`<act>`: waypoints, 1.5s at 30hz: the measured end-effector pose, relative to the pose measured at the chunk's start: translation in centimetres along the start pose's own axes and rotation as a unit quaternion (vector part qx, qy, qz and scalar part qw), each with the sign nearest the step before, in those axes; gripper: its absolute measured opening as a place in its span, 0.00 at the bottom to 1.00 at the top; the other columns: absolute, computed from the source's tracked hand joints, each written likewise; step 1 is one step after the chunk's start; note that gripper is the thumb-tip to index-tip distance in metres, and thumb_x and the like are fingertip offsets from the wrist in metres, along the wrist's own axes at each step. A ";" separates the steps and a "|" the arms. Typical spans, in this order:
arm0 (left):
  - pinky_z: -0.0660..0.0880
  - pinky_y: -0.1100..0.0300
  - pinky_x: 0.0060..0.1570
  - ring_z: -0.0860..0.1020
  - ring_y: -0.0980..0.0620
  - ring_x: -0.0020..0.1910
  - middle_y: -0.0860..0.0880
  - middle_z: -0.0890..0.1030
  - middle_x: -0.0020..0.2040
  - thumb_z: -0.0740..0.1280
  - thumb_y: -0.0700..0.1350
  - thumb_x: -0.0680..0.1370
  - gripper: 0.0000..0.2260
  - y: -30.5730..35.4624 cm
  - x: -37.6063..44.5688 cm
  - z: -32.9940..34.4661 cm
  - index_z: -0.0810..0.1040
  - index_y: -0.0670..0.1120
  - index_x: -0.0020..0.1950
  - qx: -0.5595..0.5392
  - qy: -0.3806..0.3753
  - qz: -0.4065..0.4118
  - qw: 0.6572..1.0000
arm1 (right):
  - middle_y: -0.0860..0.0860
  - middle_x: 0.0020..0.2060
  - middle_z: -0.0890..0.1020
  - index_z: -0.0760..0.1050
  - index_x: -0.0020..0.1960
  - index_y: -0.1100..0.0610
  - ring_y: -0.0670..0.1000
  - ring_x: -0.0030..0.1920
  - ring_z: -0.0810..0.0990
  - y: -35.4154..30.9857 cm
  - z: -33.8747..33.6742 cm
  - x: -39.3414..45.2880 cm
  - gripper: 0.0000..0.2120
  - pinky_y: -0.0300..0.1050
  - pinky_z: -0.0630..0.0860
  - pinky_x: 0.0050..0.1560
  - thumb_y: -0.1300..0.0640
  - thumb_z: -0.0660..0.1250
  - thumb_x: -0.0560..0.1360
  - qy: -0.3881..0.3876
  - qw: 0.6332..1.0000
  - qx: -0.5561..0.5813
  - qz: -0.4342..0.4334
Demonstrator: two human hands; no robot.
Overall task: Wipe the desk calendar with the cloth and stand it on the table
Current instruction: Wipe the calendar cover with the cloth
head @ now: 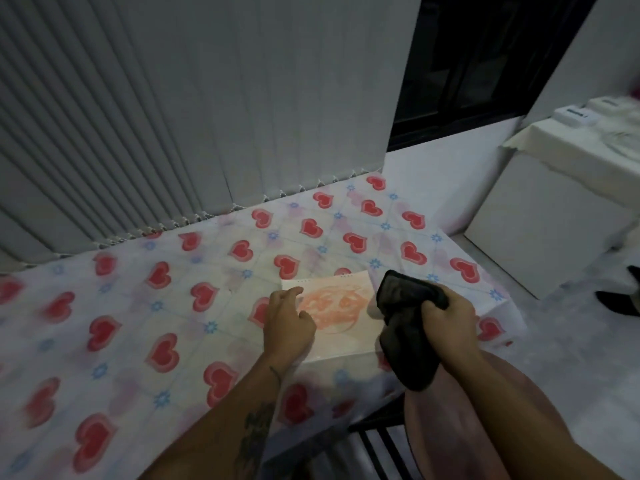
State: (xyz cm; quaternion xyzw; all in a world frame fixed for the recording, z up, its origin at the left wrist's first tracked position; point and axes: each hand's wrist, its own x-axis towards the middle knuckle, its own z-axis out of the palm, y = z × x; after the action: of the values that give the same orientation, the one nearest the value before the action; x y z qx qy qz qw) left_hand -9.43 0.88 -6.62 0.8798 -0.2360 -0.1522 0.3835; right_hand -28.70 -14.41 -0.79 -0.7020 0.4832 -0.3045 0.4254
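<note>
I see the desk calendar point(337, 317) lying flat on the surface point(145, 306), near its front right corner, with the orange picture side facing up. My left hand point(289, 322) rests on the left edge of the calendar, its fingers point(292, 292) loosely apart and curled, pressing rather than gripping. My right hand point(450, 315) is just right of the calendar, fingers closed tight around the dark cloth point(405, 327), which hangs partly over the calendar's right edge. I judge the wiping step is only beginning. The next move calls for holding the calendar steady with the left hand and drawing the cloth across its face; standing it up is not yet done.
</note>
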 end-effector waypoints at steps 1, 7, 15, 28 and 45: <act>0.70 0.60 0.56 0.71 0.47 0.66 0.50 0.69 0.69 0.63 0.41 0.77 0.20 -0.6 0.9 -0.3 0.72 0.52 0.69 0.009 -0.004 -0.008 1.000 | 0.44 0.41 0.82 0.81 0.53 0.51 0.49 0.45 0.80 -0.3 0.7 0.2 0.20 0.37 0.71 0.44 0.68 0.61 0.70 0.003 1.000 0.001 0.005; 0.69 0.47 0.68 0.68 0.43 0.69 0.47 0.67 0.73 0.61 0.42 0.75 0.26 -2.5 5.9 -1.5 0.67 0.52 0.74 0.032 -0.070 -0.020 0.997 | 0.48 0.46 0.84 0.80 0.57 0.49 0.49 0.48 0.81 -1.8 3.8 1.2 0.22 0.47 0.77 0.52 0.67 0.60 0.70 0.003 0.999 -0.032 -0.001; 0.67 0.50 0.65 0.68 0.42 0.65 0.45 0.71 0.68 0.63 0.42 0.76 0.28 -3.8 9.1 -1.0 0.65 0.49 0.76 0.142 -0.120 0.052 0.981 | 0.47 0.44 0.83 0.80 0.58 0.49 0.49 0.44 0.79 -1.2 5.5 1.3 0.22 0.38 0.73 0.42 0.67 0.61 0.70 0.000 0.996 -0.088 -0.005; 0.72 0.54 0.56 0.73 0.42 0.59 0.44 0.76 0.59 0.66 0.37 0.70 0.20 -2.9 10.4 -1.0 0.77 0.47 0.62 0.137 -0.145 0.025 0.980 | 0.49 0.48 0.84 0.79 0.59 0.50 0.50 0.49 0.80 -1.2 6.4 0.5 0.22 0.45 0.75 0.52 0.68 0.60 0.71 0.004 0.997 -0.068 0.036; 0.82 0.56 0.49 0.81 0.53 0.56 0.55 0.81 0.60 0.64 0.39 0.79 0.16 0.9 5.5 -2.0 0.85 0.59 0.50 -0.305 -0.095 -0.007 0.948 | 0.43 0.46 0.83 0.80 0.56 0.46 0.46 0.50 0.80 -1.3 5.0 -0.6 0.23 0.55 0.77 0.58 0.67 0.59 0.71 0.054 0.994 0.034 0.090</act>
State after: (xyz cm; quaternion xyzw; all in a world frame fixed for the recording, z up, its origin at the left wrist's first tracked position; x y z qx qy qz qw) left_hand -4.23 -1.40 -5.10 0.7039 -0.2079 -0.3026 0.6080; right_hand -24.19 -12.09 -1.91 -0.6234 0.5557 -0.3192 0.4480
